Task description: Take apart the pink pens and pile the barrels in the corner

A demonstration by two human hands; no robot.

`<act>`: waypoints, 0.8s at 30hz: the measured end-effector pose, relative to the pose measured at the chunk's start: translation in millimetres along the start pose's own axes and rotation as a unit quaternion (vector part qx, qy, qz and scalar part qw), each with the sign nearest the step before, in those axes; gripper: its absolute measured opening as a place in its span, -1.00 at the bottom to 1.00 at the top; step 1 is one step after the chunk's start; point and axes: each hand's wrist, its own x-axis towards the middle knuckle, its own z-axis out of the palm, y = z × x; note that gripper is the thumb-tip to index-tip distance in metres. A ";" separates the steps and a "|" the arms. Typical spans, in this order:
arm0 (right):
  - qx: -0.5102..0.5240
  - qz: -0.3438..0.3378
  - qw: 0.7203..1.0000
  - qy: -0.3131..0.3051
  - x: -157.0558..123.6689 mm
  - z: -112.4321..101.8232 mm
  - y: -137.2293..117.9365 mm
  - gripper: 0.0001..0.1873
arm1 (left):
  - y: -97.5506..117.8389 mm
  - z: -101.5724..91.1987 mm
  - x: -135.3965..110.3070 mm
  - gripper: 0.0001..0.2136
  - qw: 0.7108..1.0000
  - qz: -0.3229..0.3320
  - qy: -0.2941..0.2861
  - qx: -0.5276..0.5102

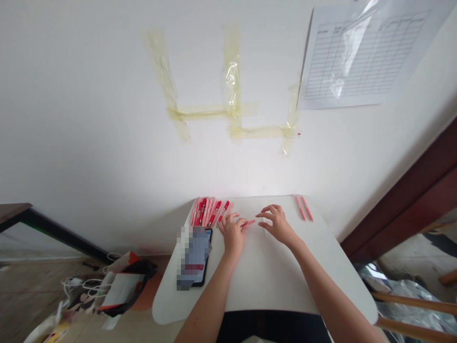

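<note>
My left hand [233,236] is closed around a pink pen [250,223], whose end sticks out to the right past my fingertips. Just across a small gap, my right hand [278,225] hovers with its thumb and fingers apart. Something pale lies by its thumb, too faint to make out. Left of my left hand is a row of pink and red pens [209,212], lying side by side near the wall. Two pink pens [303,208] lie apart at the back right of the white table [271,281].
A phone [207,257], partly blurred out, lies on the table's left side. The wall [200,166] meets the table's back edge. Bags [124,286] stand on the floor at left; a wooden rail [414,302] and plastic wrapping [410,288] are at right.
</note>
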 end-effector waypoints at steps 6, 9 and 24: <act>-0.019 -0.007 1.000 -0.003 -5.6 7.2 -3.7 -0.75 | -0.1 4.3 -2.6 -0.94 0.999 0.050 -0.009 0.005; -0.003 0.009 1.000 -0.005 -6.4 11.6 -2.4 -0.79 | -0.5 5.8 -2.9 -0.95 0.998 0.060 -0.015 0.006; 0.194 0.217 0.942 0.169 -15.8 9.4 27.5 -0.67 | -1.2 3.9 -2.6 -0.91 1.000 0.013 -0.016 0.007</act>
